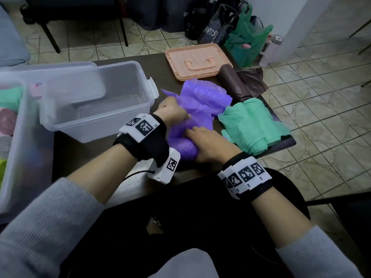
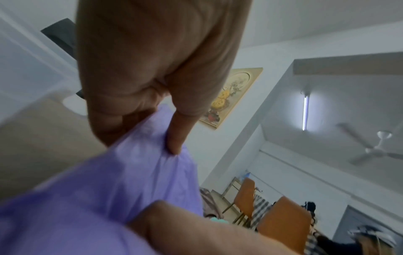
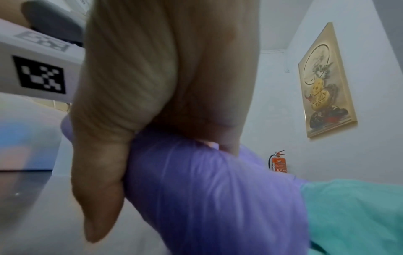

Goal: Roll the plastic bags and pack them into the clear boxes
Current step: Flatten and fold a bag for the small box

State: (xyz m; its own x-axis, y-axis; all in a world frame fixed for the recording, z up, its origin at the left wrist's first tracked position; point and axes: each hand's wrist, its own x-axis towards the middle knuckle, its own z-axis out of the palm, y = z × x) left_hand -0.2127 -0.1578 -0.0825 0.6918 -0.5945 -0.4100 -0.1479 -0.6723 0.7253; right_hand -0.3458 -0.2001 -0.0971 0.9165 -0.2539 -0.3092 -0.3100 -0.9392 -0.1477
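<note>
Legibly, only one string of writing shows: pale letters reading "HRIS" on a dark bag standing on the floor beyond the table. The wrist bands carry square black-and-white coded markers with small digits too small to read.

The purple plastic bag lies on the dark table, between the clear box and the folded green bag. Its rolled end lies nearest the person, with the roll's long axis running left to right; the loose, crumpled part extends away toward the peach lid.

The left hand pinches a fold of the loose purple film between thumb and fingers. The right hand is curled round the rolled end, thumb on the near side.

The clear box stands open just left of the purple bag, a lid leaning inside it. A brown roll of bags lies by the table's right edge, and the green bag overhangs that edge. Bare table surface shows in front of the clear box, near the left wrist.
</note>
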